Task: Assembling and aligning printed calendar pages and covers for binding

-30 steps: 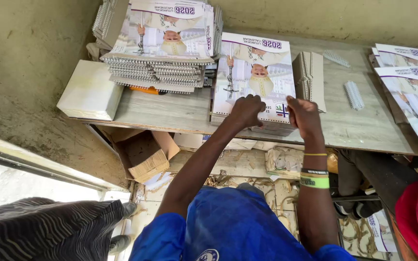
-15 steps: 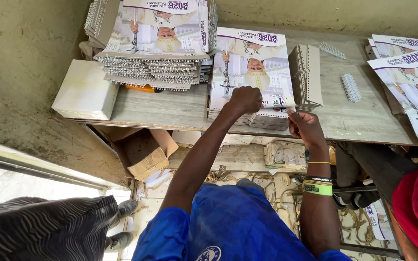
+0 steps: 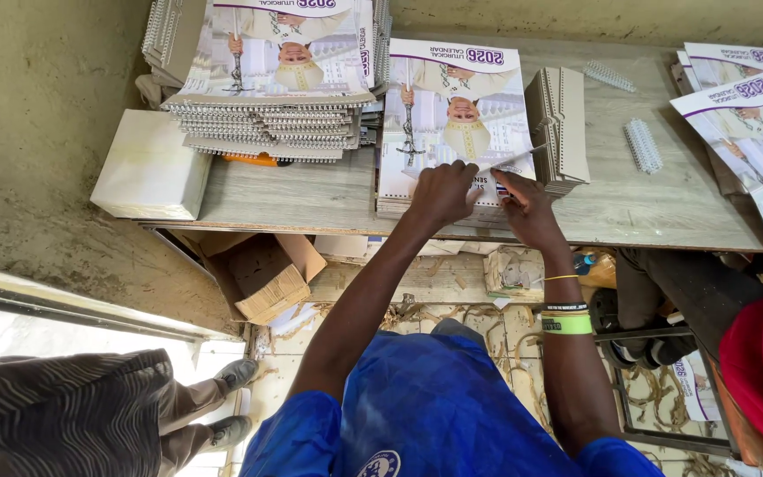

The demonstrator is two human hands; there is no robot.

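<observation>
A stack of loose calendar sheets [image 3: 452,115] with a purple-banded cover lies on the grey wooden table [image 3: 311,190]. Both hands rest at its near edge. My left hand [image 3: 441,190] is curled, fingers pinching the top sheet's near edge. My right hand [image 3: 527,208], with a green wristband and thin bangles on the wrist, grips the same sheet's near right corner. That top sheet [image 3: 514,159] is lifted a little, so its thin white edge shows between the hands.
Spiral-bound calendars [image 3: 275,88] are piled at the back left beside a white box [image 3: 147,168]. Grey backing cards [image 3: 558,124], white binding coils [image 3: 642,146] and more calendars [image 3: 752,115] lie to the right. An open cardboard box [image 3: 262,274] sits below. Other people stand lower left [image 3: 90,406] and at the right [image 3: 761,371].
Both hands moved forward onto the stack's near edge and closer together. The top sheet's near edge has come up between them.
</observation>
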